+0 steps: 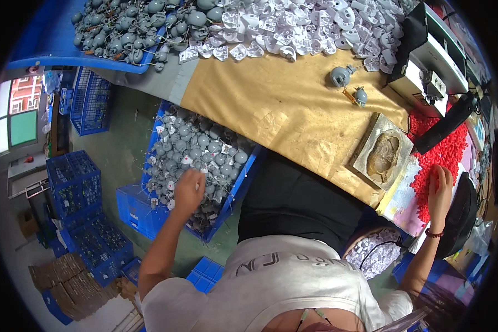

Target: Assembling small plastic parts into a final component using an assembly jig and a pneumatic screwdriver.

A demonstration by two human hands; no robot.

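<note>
My left hand (189,192) is over a blue crate (228,209) heaped with grey round parts (196,146) that have thin wires and small white pieces among them. Its fingers are curled together, and whatever they may hold is hidden. On the right, my right hand (440,193) reaches to a pile of small red plastic pieces (456,145) on the table. Those fingers are bent and close together at the pile's edge; anything between them is too small to make out. Two grey round parts, one larger (340,76) and one smaller (361,97), lie apart on the gold-coloured table cover (260,99).
A square block with a hollow (383,152) sits near the table's front edge. White plastic parts (310,27) cover the back, beside a blue tray (124,67) of grey parts. A black-and-white device (426,66) stands right. Blue crates (74,185) are stacked on the left floor.
</note>
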